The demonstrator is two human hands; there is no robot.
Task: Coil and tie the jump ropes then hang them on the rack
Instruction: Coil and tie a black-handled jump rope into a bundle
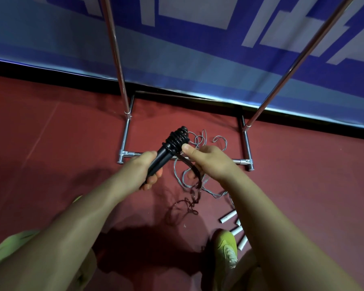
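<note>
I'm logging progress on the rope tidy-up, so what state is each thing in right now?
black jump rope: partly coiled round its handles, tail hanging loose to the floor
left hand: grips the black handles
right hand: pinches the black cord near the coil
grey jump rope: uncoiled, tangled on the floor
white handles: lying on the floor
rack: standing, nothing seen hanging on the visible part

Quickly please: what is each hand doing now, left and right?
Left hand: grips the black handles.
Right hand: pinches the black rope, winding it around the handles.
</note>
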